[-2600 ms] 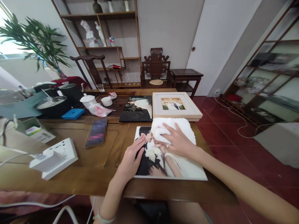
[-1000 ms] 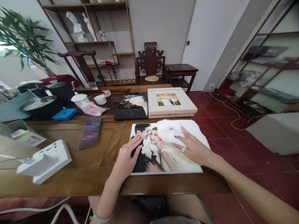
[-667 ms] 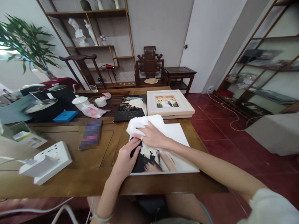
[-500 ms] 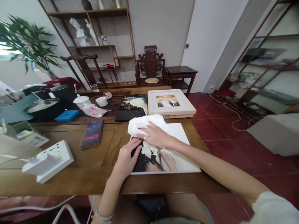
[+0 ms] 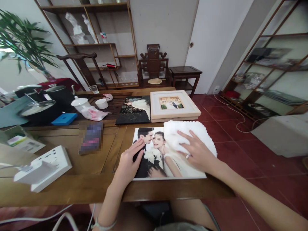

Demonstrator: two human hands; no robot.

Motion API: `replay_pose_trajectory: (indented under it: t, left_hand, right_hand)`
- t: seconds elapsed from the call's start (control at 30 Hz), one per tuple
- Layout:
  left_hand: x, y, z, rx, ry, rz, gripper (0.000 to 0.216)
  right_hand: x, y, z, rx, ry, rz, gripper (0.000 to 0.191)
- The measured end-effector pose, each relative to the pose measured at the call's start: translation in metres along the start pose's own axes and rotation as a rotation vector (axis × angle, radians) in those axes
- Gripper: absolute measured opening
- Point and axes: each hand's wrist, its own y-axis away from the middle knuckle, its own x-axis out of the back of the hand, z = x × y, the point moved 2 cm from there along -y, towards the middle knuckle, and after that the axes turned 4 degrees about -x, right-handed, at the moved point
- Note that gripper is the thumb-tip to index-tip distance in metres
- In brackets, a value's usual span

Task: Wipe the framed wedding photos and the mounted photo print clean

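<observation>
A large wedding photo print (image 5: 157,154) lies flat near the front edge of the wooden table (image 5: 96,186). My left hand (image 5: 128,163) rests flat on the print's left edge, fingers stretched out. My right hand (image 5: 196,152), a ring on one finger, presses a white towel (image 5: 192,134) onto the print's upper right part. The towel hides that corner of the print.
Behind the print lie a dark photo print (image 5: 134,110) and a white framed photo (image 5: 173,106). A white power strip (image 5: 40,166), a small box (image 5: 19,141), a blue sponge (image 5: 64,118), pots (image 5: 40,107), a teapot (image 5: 78,102) and a cup (image 5: 101,103) are on the left. Red tile floor (image 5: 231,141) lies to the right.
My right hand has swept the towel from the print's upper left over to its upper right, uncovering the two faces. My left hand has stayed on the left edge.
</observation>
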Motion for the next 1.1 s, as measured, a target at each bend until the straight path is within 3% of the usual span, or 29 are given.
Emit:
replay_pose_trajectory:
  t: [0.17, 0.27, 0.4, 0.63, 0.73, 0.83, 1.1]
  left_hand:
    - [0.000, -0.001, 0.000, -0.007, -0.003, 0.003, 0.032]
    - [0.000, -0.001, 0.000, -0.008, 0.001, -0.009, 0.033]
    - [0.001, -0.001, -0.001, -0.008, 0.000, -0.030, 0.033]
    - [0.002, -0.002, -0.001, 0.009, -0.003, -0.037, 0.031]
    - [0.002, -0.001, -0.002, 0.015, 0.010, -0.023, 0.031]
    - [0.002, -0.001, -0.002, 0.025, 0.008, -0.012, 0.031]
    - [0.000, -0.001, -0.002, 0.027, 0.007, -0.007, 0.030]
  right_hand:
    - [0.002, 0.030, -0.054, 0.189, -0.108, -0.207, 0.024]
    - [0.006, 0.041, -0.072, 0.272, -0.207, -0.290, 0.022]
    - [0.009, 0.030, -0.060, 0.260, -0.232, -0.288, 0.030]
    - [0.000, -0.023, 0.008, 0.074, -0.087, -0.057, 0.030]
    - [-0.005, -0.033, 0.022, 0.006, -0.053, -0.011, 0.033]
    - [-0.006, -0.028, 0.015, 0.018, -0.007, -0.016, 0.029]
    - [0.003, 0.022, -0.042, 0.189, -0.051, -0.174, 0.025]
